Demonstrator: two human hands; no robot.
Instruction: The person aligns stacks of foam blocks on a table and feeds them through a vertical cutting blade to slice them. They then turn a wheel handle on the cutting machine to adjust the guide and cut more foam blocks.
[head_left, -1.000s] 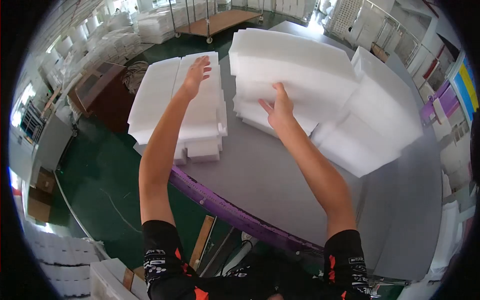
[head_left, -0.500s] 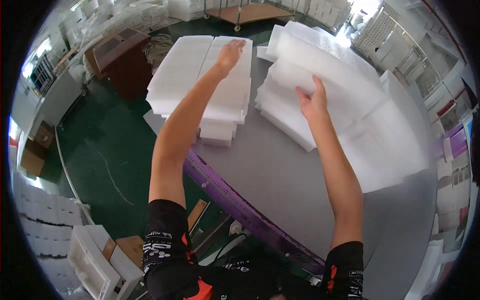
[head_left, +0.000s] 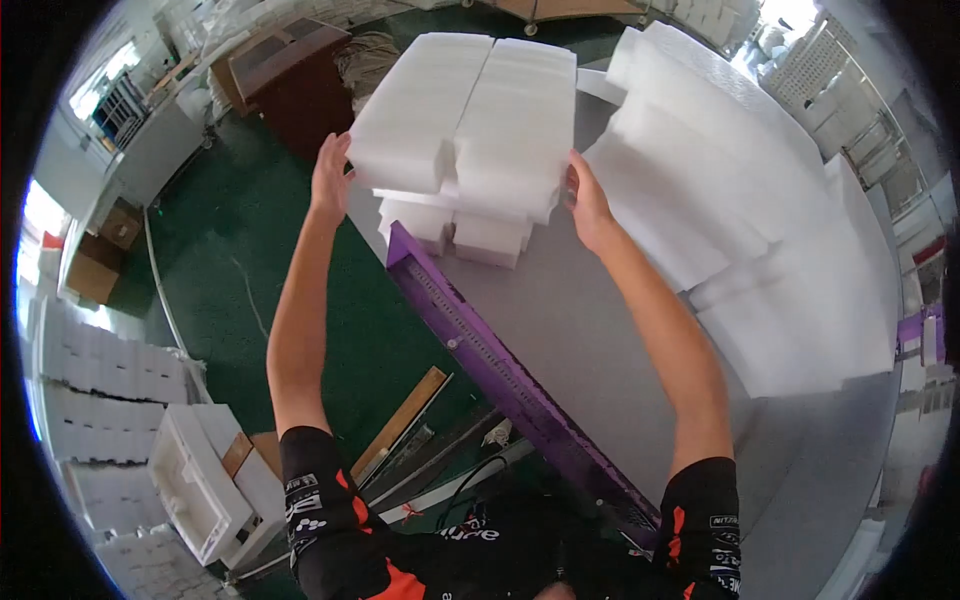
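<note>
Head view: the left hand (head_left: pixel 332 175), eleven o'clock, and right hand (head_left: pixel 592 208), one o'clock, have swung in, fingers loosely spread, so both now flank the white foam-sheet stack (head_left: pixel 515 110) at twelve on the grey surface (head_left: pixel 620 385). I can't tell whether they press; its lower layers are partly hidden. The two-o'clock foam pile (head_left: pixel 690 190) is left alone.

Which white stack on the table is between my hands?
The left stack, split lengthwise on top: your left hand is at its left side, your right hand at its right. The other white pile lies beyond your right hand.
</note>
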